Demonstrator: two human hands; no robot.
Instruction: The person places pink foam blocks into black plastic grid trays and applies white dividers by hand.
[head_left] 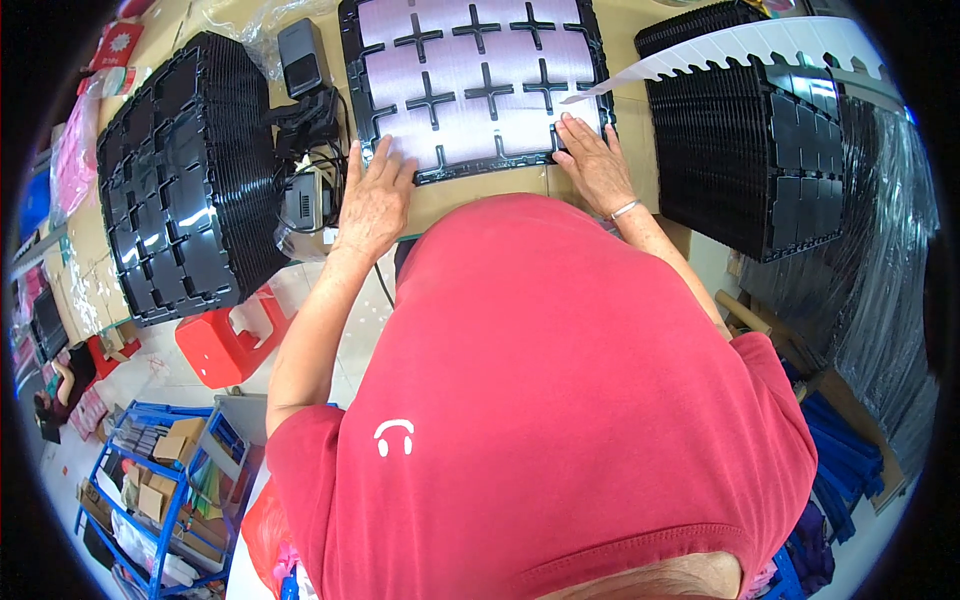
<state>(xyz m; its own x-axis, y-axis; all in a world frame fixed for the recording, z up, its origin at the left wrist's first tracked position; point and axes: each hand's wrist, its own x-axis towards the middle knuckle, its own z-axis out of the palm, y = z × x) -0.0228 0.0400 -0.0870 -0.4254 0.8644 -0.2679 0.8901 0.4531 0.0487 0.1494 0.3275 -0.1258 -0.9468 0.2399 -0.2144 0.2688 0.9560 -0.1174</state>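
Observation:
In front of me lies a black plastic tray (435,100) with cross-shaped ridges between shiny pale pinkish-silver flat pieces (510,65). At the tray's near left corner is my left hand (378,195), its fingers stretched out and apart along the edge. My right hand (597,165) rests at the near right corner, fingers spread and fingertips over the tray. Just beyond those fingertips ends the pointed tip of a long white strip with a toothed edge (740,48); whether they touch, I cannot tell. Neither hand appears to grip anything.
Tall stacks of black trays stand left (170,190) and right (740,150) on the brown table. Beside the left stack are a dark boxy device (302,58) and a small grey device with cables (308,200). A red stool (225,345) and blue rack (165,490) stand lower left.

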